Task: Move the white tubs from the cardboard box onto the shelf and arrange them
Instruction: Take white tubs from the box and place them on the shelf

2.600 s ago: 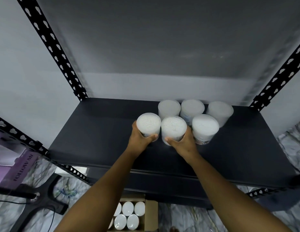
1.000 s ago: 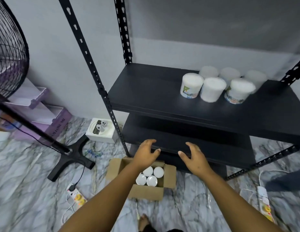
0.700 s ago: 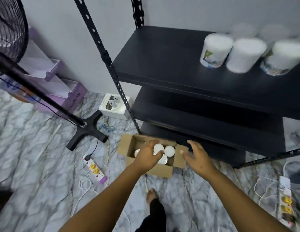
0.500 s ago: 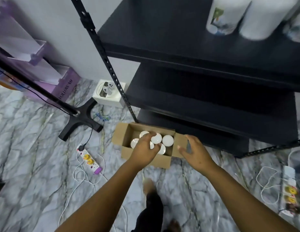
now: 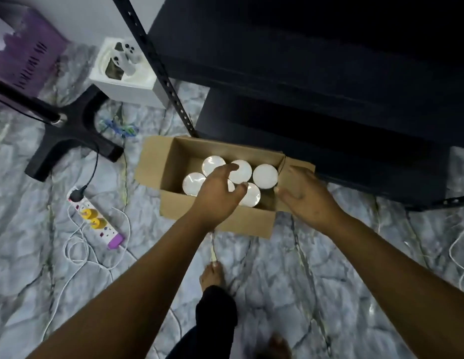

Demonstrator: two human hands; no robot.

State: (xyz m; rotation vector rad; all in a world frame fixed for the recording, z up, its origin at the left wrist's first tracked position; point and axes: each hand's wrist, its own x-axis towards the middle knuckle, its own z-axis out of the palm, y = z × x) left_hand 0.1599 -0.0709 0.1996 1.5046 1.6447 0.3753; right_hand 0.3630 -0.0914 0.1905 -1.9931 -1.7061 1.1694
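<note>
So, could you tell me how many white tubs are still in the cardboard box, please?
6 visible in the cardboard box: back row; front row, one sliver under the left hand, and. More may sit hidden beneath.

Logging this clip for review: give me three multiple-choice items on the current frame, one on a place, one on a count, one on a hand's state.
1. Where does the open brown cardboard box stand?
A. on the marble floor by the black metal shelf
B. on the shelf
C. on a chair

2. How many round white tub lids show in the box?
A. two
B. six
C. ten

3. What is the left hand doing?
A. lying flat on the floor
B. gripping the power strip
C. spread open over the tubs

Answers: 1 A, its base rests on the floor in front of the shelf. 2 B, six lids count, one mostly hidden. 3 C, fingers splayed above the lids, nothing lifted.
</note>
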